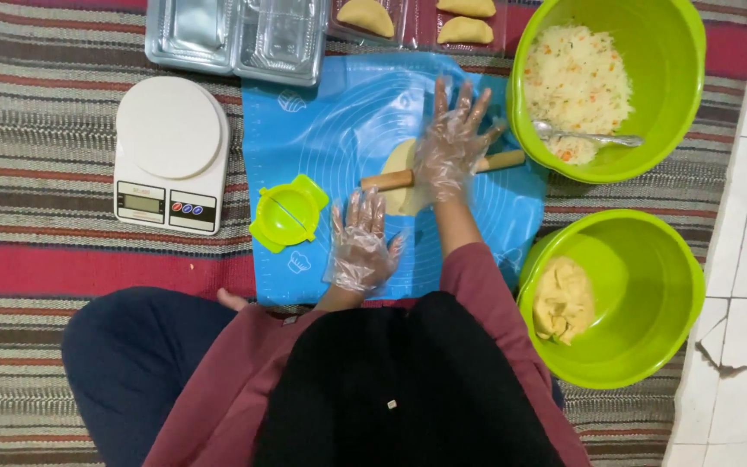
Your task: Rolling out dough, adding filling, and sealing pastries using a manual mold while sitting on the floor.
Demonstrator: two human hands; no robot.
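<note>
Both my hands wear clear plastic gloves. My right hand (453, 143) lies flat, fingers spread, on a wooden rolling pin (387, 180) that crosses a flattened piece of pale dough (399, 161) on a blue silicone mat (339, 130). My left hand (360, 244) rests open on the mat near its front edge, just below the dough and holding nothing. A lime-green dumpling press (289, 213) lies open at the mat's left edge, beside my left hand.
A white kitchen scale (171, 154) stands left of the mat. Clear plastic trays (235, 35) and folded pastries (464, 30) sit at the back. One green bowl (685, 78) holds rice filling and a spoon (588, 137); another green bowl (650, 285) holds dough pieces (562, 300).
</note>
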